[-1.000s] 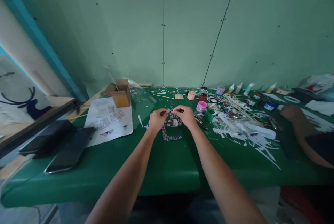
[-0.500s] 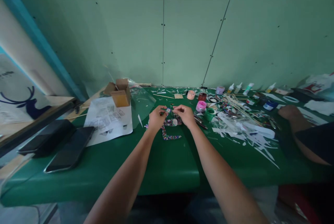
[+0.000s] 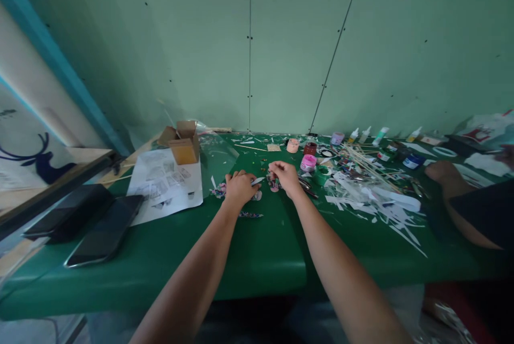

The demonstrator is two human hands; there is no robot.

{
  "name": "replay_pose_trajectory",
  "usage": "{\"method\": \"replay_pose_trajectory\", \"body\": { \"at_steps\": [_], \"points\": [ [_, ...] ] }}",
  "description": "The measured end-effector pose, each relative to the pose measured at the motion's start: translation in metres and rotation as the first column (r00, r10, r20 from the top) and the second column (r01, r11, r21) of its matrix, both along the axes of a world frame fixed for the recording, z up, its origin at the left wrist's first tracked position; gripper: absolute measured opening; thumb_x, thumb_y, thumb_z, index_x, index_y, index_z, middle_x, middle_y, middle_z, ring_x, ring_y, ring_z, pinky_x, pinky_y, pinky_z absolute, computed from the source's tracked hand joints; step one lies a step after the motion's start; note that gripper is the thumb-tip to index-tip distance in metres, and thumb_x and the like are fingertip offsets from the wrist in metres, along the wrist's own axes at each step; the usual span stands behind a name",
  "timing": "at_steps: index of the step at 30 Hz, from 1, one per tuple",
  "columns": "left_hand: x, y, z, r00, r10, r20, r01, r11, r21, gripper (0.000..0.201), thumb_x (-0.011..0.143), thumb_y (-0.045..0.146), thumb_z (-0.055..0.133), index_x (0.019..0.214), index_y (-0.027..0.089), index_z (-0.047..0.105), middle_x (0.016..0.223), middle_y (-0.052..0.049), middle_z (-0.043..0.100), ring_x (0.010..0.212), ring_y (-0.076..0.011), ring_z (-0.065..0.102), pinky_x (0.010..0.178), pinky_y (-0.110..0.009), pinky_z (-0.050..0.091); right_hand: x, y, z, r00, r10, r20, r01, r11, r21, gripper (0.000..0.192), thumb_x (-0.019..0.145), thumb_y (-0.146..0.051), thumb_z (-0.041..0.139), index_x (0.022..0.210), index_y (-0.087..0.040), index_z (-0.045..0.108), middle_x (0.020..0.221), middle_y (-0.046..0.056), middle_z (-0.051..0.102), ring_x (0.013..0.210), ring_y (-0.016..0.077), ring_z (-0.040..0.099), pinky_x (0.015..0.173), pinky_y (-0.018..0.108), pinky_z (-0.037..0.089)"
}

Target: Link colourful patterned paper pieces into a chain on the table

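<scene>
Head view, left hand: the left hand (image 3: 240, 188) lay curled on the green surface (image 3: 257, 258), its grip closed on a thin pale strip (image 3: 257, 180) that poked out toward the other hand.
Head view, right hand: the right hand (image 3: 286, 177) was a closed fist just right of it; what the grip held I could not tell.
Head view, pieces: patterned scraps (image 3: 219, 190) lay just left of the left hand, another patterned piece (image 3: 250, 215) sat nearer the body, and more showed between the hands.
Head view, left side: a printed sheet (image 3: 166, 183), a small cardboard box (image 3: 184, 147) and two dark phones (image 3: 104, 232) lay well apart from the hands.
Head view, right side: a pink pot (image 3: 308, 162), little bottles (image 3: 365, 134), wooden sticks (image 3: 369, 165) and white paper offcuts (image 3: 385, 207) were spread about.
Head view, far right: another person's arm (image 3: 458, 194) rested on the surface.
</scene>
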State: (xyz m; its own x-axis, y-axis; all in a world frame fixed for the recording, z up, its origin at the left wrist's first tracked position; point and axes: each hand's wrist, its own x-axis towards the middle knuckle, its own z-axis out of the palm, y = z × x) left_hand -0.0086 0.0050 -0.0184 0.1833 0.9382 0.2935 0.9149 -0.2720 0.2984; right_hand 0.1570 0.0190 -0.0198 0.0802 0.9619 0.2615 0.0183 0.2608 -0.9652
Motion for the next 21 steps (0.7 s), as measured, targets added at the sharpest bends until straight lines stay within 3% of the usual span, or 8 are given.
{"method": "replay_pose_trajectory", "body": {
  "at_steps": [4, 9, 12, 21],
  "points": [
    [0.003, 0.002, -0.002, 0.998, -0.007, -0.062, 0.007, 1.0, 0.002, 0.02, 0.082, 0.03, 0.054, 0.087, 0.024, 0.072, 0.096, -0.009, 0.067, 0.097, -0.0282, 0.057, 0.089, -0.044, 0.03, -0.002, -0.002, 0.001, 0.946, 0.152, -0.285, -0.179, 0.981, -0.069, 0.032, 0.065, -0.047, 0.072, 0.071, -0.019, 0.059, 0.064, -0.003, 0.056, 0.054, 0.0092, 0.051, 0.057, 0.024, 0.045],
    [0.008, 0.003, -0.002, 0.99, -0.019, -0.141, 0.028, 0.998, 0.063, 0.023, 0.085, 0.029, 0.049, 0.088, 0.022, 0.071, 0.098, -0.011, 0.065, 0.098, -0.0284, 0.055, 0.087, -0.044, 0.03, -0.002, -0.006, 0.004, 0.872, 0.274, -0.406, -0.328, 0.942, -0.069, 0.032, 0.065, -0.046, 0.074, 0.071, -0.019, 0.057, 0.065, -0.004, 0.053, 0.055, 0.0083, 0.051, 0.057, 0.022, 0.046],
    [0.012, 0.002, -0.002, 0.987, -0.041, -0.153, 0.052, 0.996, 0.07, 0.023, 0.084, 0.033, 0.053, 0.096, 0.024, 0.07, 0.103, -0.011, 0.064, 0.101, -0.0289, 0.052, 0.088, -0.044, 0.03, -0.002, -0.005, 0.003, 0.874, 0.258, -0.412, -0.314, 0.947, -0.072, 0.033, 0.066, -0.047, 0.073, 0.073, -0.02, 0.056, 0.065, -0.004, 0.052, 0.055, 0.0085, 0.051, 0.056, 0.023, 0.046],
    [0.019, 0.004, -0.001, 0.974, -0.158, -0.161, 0.165, 0.986, 0.029, 0.021, 0.085, 0.022, 0.05, 0.096, 0.022, 0.067, 0.102, -0.011, 0.064, 0.103, -0.0276, 0.051, 0.091, -0.043, 0.027, 0.002, 0.001, 0.001, 0.88, 0.105, -0.464, -0.178, 0.977, -0.117, 0.038, 0.059, -0.046, 0.077, 0.071, -0.021, 0.052, 0.062, -0.006, 0.05, 0.05, 0.0077, 0.047, 0.047, 0.022, 0.042]
  ]
}}
